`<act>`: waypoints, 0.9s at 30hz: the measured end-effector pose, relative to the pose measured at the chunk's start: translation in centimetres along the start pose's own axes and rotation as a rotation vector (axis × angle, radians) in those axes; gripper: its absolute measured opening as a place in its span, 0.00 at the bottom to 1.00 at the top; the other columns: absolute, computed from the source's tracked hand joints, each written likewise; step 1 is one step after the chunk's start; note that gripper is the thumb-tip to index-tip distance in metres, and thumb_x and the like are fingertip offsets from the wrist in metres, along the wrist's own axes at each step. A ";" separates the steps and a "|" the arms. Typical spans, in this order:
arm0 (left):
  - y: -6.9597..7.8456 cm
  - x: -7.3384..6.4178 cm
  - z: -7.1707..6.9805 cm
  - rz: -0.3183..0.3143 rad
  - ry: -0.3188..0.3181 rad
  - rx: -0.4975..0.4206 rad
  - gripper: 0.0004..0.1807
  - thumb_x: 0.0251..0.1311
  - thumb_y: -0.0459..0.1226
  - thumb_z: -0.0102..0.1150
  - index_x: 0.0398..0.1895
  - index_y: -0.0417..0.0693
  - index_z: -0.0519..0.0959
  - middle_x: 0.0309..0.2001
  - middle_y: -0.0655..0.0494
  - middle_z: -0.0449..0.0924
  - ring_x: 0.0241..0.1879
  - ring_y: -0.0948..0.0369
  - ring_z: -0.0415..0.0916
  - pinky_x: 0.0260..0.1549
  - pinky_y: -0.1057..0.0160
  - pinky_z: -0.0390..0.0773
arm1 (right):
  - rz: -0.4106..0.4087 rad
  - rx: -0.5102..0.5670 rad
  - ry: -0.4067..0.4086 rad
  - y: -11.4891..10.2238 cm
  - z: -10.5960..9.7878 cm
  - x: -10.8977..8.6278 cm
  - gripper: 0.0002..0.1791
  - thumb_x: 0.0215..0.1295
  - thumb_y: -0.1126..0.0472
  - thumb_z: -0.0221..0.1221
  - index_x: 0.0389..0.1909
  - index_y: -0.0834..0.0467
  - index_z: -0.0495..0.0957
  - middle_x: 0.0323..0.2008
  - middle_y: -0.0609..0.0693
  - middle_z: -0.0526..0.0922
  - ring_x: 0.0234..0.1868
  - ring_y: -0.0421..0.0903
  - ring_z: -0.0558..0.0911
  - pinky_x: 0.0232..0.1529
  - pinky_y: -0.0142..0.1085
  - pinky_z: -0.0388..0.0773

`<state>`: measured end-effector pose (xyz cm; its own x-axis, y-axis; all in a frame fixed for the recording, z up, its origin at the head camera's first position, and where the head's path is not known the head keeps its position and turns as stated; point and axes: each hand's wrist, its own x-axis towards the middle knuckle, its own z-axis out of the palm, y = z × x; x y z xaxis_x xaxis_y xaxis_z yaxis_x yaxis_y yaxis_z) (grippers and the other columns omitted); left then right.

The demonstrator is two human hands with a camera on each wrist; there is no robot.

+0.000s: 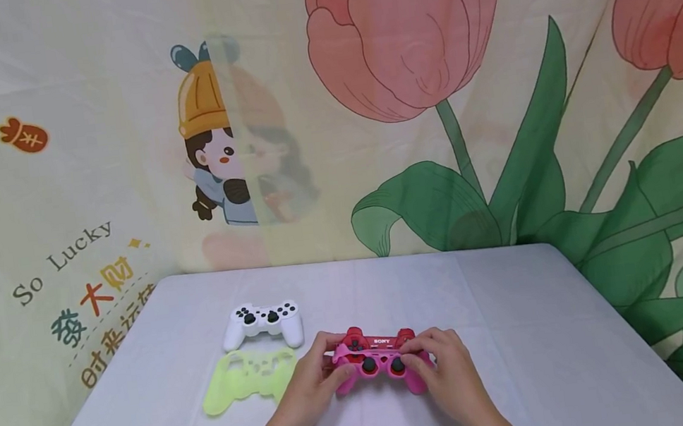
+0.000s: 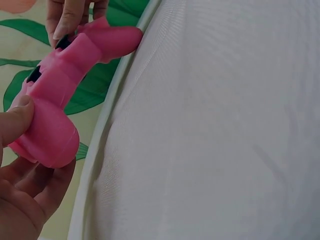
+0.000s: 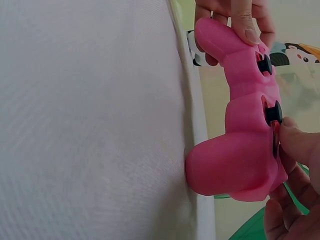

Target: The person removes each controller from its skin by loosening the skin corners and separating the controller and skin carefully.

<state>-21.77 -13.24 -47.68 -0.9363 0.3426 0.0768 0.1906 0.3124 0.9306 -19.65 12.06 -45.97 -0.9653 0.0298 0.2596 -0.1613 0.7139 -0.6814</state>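
A red game controller (image 1: 381,341) with "SONY" on it is partly inside a pink silicone cover (image 1: 416,383). The cover wraps both handles, and two black thumbsticks poke through it, while the red top edge stays bare. My left hand (image 1: 312,387) grips the left handle, thumb on the front and fingers behind, as the left wrist view shows. On the other side my right hand (image 1: 453,370) pinches the cover's edge by the right thumbstick (image 3: 273,114). The controller is held just over the table, its handles toward me.
To the left on the white-clothed table (image 1: 519,305) lies a white controller (image 1: 263,325) with black buttons. A flat yellow-green silicone cover (image 1: 235,389) is in front of it, close to my left wrist. A curtain (image 1: 265,9) printed with tulips hangs behind the table.
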 end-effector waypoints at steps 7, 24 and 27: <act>0.0 0.1 0.0 0.000 0.007 0.019 0.23 0.72 0.43 0.68 0.66 0.60 0.73 0.62 0.51 0.79 0.52 0.57 0.81 0.50 0.68 0.83 | -0.058 -0.037 0.017 -0.4 0.2 -0.2 0.05 0.63 0.61 0.75 0.36 0.49 0.89 0.34 0.39 0.79 0.43 0.42 0.71 0.42 0.36 0.77; -0.3 0.3 0.5 0.025 0.048 0.096 0.19 0.71 0.40 0.69 0.59 0.60 0.73 0.57 0.56 0.82 0.48 0.58 0.80 0.45 0.66 0.83 | -0.057 -0.007 -0.079 -0.8 -0.7 -0.5 0.04 0.69 0.58 0.70 0.38 0.48 0.84 0.34 0.37 0.79 0.45 0.41 0.69 0.44 0.36 0.75; -0.4 0.4 0.4 0.018 0.050 0.108 0.18 0.72 0.40 0.67 0.59 0.59 0.72 0.55 0.55 0.81 0.45 0.59 0.80 0.42 0.66 0.82 | -0.079 -0.015 -0.105 -0.8 -1.0 -0.5 0.05 0.69 0.59 0.70 0.35 0.46 0.83 0.33 0.35 0.79 0.43 0.40 0.69 0.45 0.37 0.73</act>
<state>-22.06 -12.85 -48.16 -0.9454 0.3055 0.1135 0.2358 0.4007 0.8853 -18.83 12.20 -44.86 -0.9661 -0.0996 0.2382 -0.2349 0.7219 -0.6509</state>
